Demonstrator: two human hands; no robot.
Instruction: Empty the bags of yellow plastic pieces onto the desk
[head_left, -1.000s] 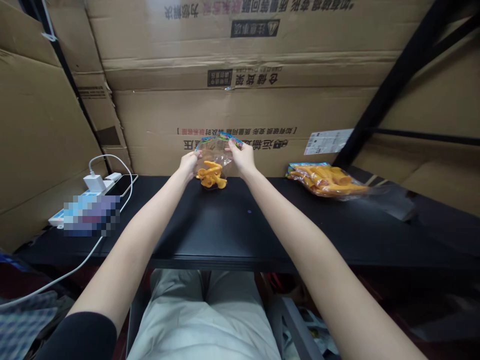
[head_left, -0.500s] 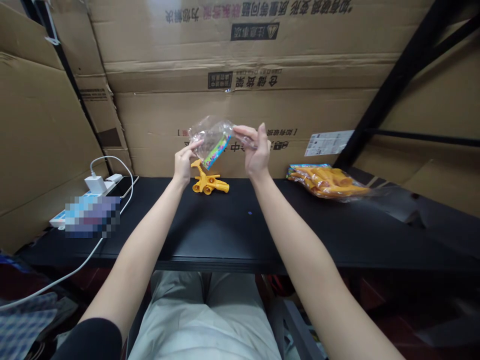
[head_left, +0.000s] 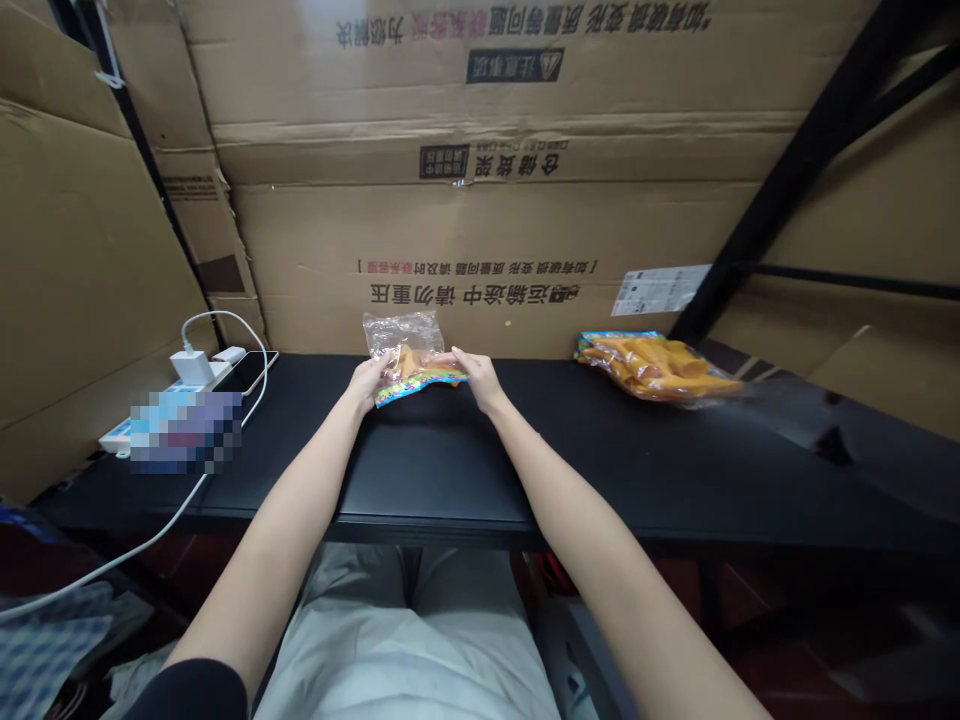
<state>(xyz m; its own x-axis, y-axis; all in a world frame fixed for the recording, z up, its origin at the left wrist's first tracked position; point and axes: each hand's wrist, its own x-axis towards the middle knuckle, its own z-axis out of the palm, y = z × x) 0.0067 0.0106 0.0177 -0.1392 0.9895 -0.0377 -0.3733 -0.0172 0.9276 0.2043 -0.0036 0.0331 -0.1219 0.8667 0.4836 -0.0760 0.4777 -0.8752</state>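
Note:
A clear plastic bag (head_left: 405, 328) with a colourful printed strip (head_left: 409, 387) along its near edge is held low at the middle of the black table. My left hand (head_left: 367, 382) grips its left side, fingers closed on the film. At the other end of the strip, my right hand (head_left: 478, 378) pinches the bag. Yellow-orange plastic toy pieces (head_left: 409, 360) show through the film between both hands. Whether they lie inside the bag or behind it, I cannot tell.
Another clear bag full of yellow-orange pieces (head_left: 652, 368) lies at the right back of the table (head_left: 450, 480). To the left are a power strip with a white charger (head_left: 192, 367), a phone (head_left: 251, 372) and a white cable. Cardboard walls (head_left: 487, 220) enclose the back and sides.
Both hands have come down with the bag from in front of the cardboard to the tabletop. The bag now covers the yellow-orange pieces, its printed strip turned toward me.

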